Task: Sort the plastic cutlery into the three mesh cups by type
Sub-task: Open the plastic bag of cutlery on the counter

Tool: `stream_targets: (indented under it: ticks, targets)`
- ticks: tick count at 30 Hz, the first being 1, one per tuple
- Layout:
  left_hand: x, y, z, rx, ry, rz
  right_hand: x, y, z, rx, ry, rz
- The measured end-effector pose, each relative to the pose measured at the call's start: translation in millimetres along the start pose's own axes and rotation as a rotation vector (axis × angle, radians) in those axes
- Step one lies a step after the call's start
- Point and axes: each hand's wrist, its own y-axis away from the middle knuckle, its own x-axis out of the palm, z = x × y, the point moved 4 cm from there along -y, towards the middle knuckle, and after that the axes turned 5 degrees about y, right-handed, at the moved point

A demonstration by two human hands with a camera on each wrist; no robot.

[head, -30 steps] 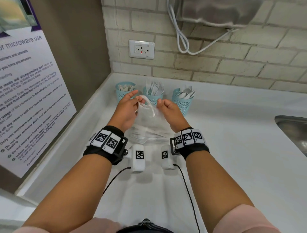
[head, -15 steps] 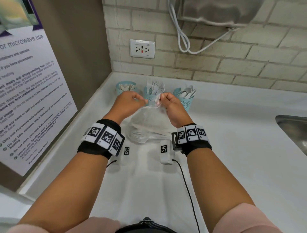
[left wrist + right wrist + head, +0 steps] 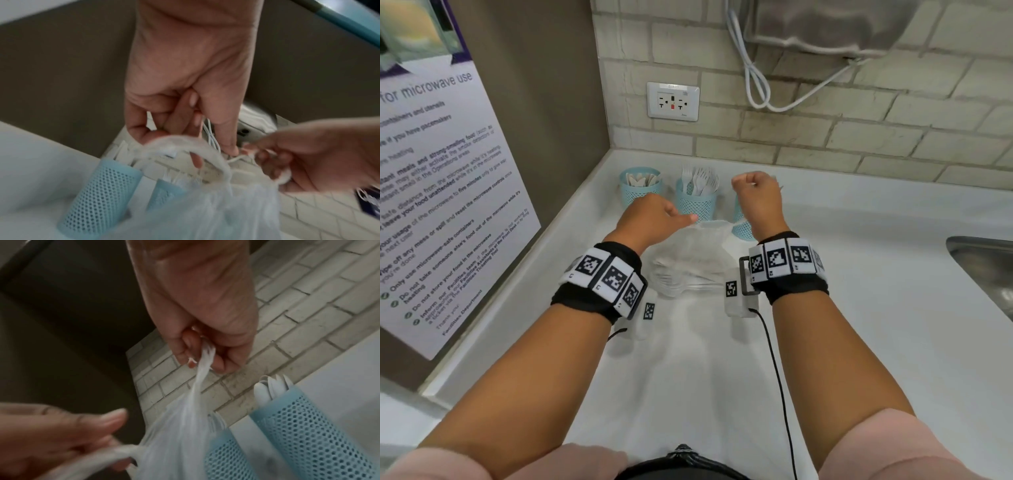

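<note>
Three teal mesh cups stand at the back of the white counter: the knife cup (image 3: 640, 192), the fork cup (image 3: 697, 204) and the spoon cup (image 3: 741, 228), which is partly behind my right wrist. A clear plastic bag (image 3: 690, 250) holding white cutlery lies in front of them. My left hand (image 3: 654, 214) holds a loop of the bag's top (image 3: 185, 142). My right hand (image 3: 756, 192), raised above the spoon cup (image 3: 308, 426), grips a stretched strand of the bag (image 3: 197, 386) in its curled fingers.
A steel sink (image 3: 979, 270) is set into the counter at the right. On the brick wall are an outlet (image 3: 673, 101) and a looped white cord (image 3: 756, 85). A microwave-use poster (image 3: 431, 205) covers the left wall panel.
My hands were together at the bag's top; they have now pulled apart. The right hand rose and moved right with a strand, while the left stayed low holding the loop.
</note>
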Motion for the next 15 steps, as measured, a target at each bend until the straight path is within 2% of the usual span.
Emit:
stream_targets:
  ticks: [2, 5, 7, 9, 12, 15]
  targets:
    - [6, 0, -7, 0.007, -0.065, -0.011, 7, 4, 2, -0.003, 0.028, 0.068]
    - [16, -3, -12, 0.018, -0.178, 0.040, 8, 12, 13, -0.039, -0.051, 0.120]
    - [20, -5, -10, 0.012, -0.180, 0.061, 5, 15, 18, -0.089, 0.003, 0.169]
    - [21, -6, -6, 0.001, -0.137, 0.046, 2, 18, 19, -0.116, 0.193, 0.285]
    - [19, -6, -5, -0.031, 0.025, -0.001, 8, 21, 7, -0.057, 0.522, 0.483]
    - [18, -7, -3, -0.094, 0.206, -0.030, 21, 23, -2, -0.038, 0.607, 0.489]
